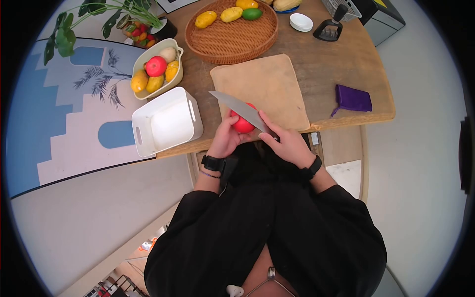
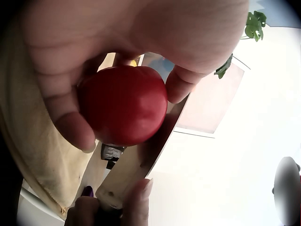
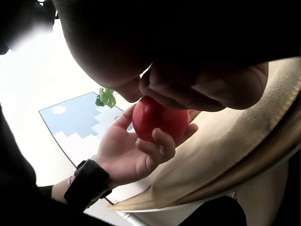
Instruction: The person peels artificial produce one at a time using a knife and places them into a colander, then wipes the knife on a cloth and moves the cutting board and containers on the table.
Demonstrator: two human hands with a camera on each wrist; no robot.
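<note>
My left hand holds a smooth, round red fruit between thumb and fingers, close over the cutting board's near edge. In my right hand is a large kitchen knife, gripped by its dark handle, with the thumb and forefinger up near the blade's base. The blade lies slantwise over the fruit in the head view, its tip pointing to the far left. Under them spreads a light wooden cutting board. From the right wrist, the red fruit shows whole-skinned in the left hand's fingers, while the knife is mostly hidden.
Left of the board stand a white plastic bin and a cream bowl of fruit. Behind it is a wicker tray with several mangoes. A purple pouch, a black-handled tool and a white lid lie rightward.
</note>
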